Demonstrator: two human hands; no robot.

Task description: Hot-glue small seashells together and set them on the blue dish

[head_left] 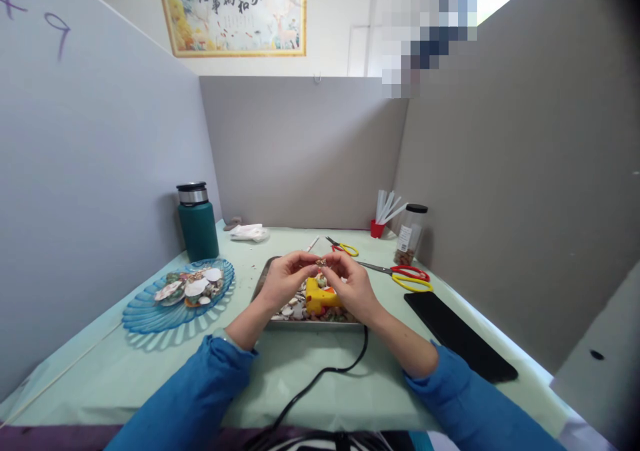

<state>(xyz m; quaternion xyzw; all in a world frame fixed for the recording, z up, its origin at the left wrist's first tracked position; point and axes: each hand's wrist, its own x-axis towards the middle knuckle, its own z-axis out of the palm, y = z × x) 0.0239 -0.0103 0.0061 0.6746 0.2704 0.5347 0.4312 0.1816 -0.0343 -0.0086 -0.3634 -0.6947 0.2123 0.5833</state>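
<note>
My left hand [287, 276] and my right hand [353, 281] meet over a metal tray [310, 325]. Pinched between the fingertips of both is a small brown-and-white piece [321, 263], probably a seashell, too small to make out fully. Below the hands, a yellow glue gun [316, 298] lies in the tray on many loose seashells [296, 310]. A black cord [330, 370] runs from the tray's front right toward me. My wrists partly hide the tray's sides.
On the left are a blue scalloped plate [145, 308] of shells and a green bottle [197, 228]. To the right are red-and-yellow scissors [411, 279], smaller scissors [347, 249], a black phone-like slab [457, 334], a jar [411, 234] and glue sticks in a red cup [377, 229]. Partitions enclose the table.
</note>
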